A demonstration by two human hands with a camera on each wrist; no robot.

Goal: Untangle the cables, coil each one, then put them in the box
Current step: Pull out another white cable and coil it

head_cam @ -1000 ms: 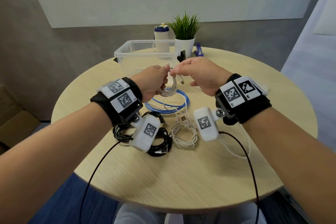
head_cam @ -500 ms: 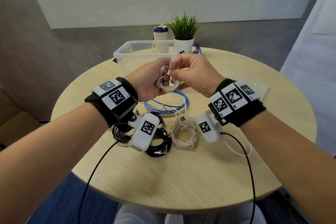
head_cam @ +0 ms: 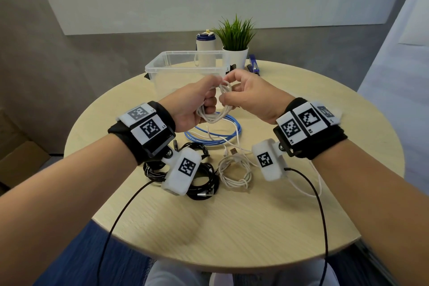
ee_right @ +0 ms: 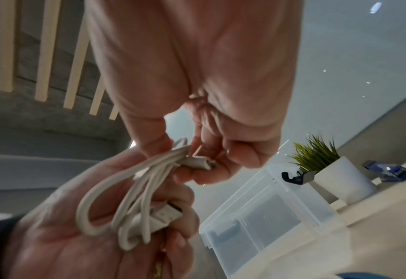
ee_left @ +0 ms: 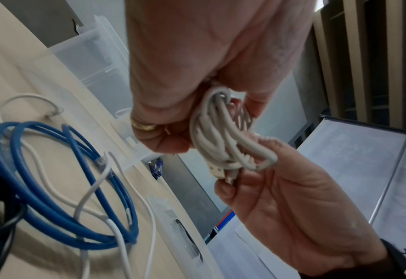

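Both hands are raised above the table in front of the clear plastic box [head_cam: 185, 68]. My left hand [head_cam: 197, 102] grips a small coil of white cable [head_cam: 214, 115], whose loops [ee_left: 223, 136] hang below the fist. My right hand [head_cam: 246, 93] pinches the coil's far side, with a plug end [ee_right: 197, 163] between thumb and fingers. On the table lie a blue cable coil [head_cam: 220, 133], a coiled white cable [head_cam: 234, 173] and black coiled cables [head_cam: 204, 183] partly hidden by the left wrist camera. A loose white cable [head_cam: 311, 187] trails under the right wrist.
A potted plant [head_cam: 235, 44] and a white bottle with a blue lid [head_cam: 205, 47] stand behind the box. A blue object [head_cam: 253, 66] lies right of the plant. The round wooden table [head_cam: 255, 223] ends close to my body.
Both hands have lifted the white coil slightly higher and nearer the box. The right hand has shifted its pinch on the coil's loops.
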